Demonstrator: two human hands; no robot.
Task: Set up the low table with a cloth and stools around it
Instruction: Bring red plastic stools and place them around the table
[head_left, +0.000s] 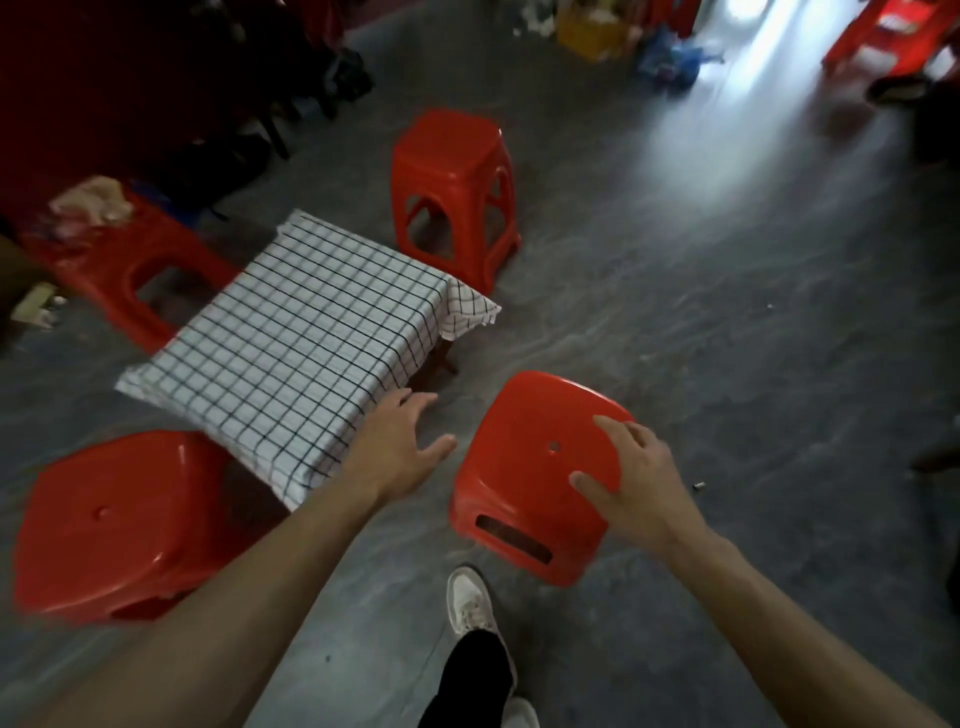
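Note:
A white cloth with a dark grid (291, 332) covers the low table in the middle left. Red plastic stools stand around it: one at the far side (452, 176), one at the left (119, 260) with a crumpled rag on it, one at the near left (109, 525). A fourth red stool (530, 467) stands at the table's near right corner. My right hand (634, 483) rests on its seat with fingers spread. My left hand (400, 441) hovers open between the cloth's corner and that stool, holding nothing.
The grey floor (701, 322) stretches open to the right. Dark furniture and bags fill the far left. A yellow crate (592, 31) and a blue bag (670, 57) lie at the back, red furniture (893, 31) at the far right. My white shoe (470, 603) is below the stool.

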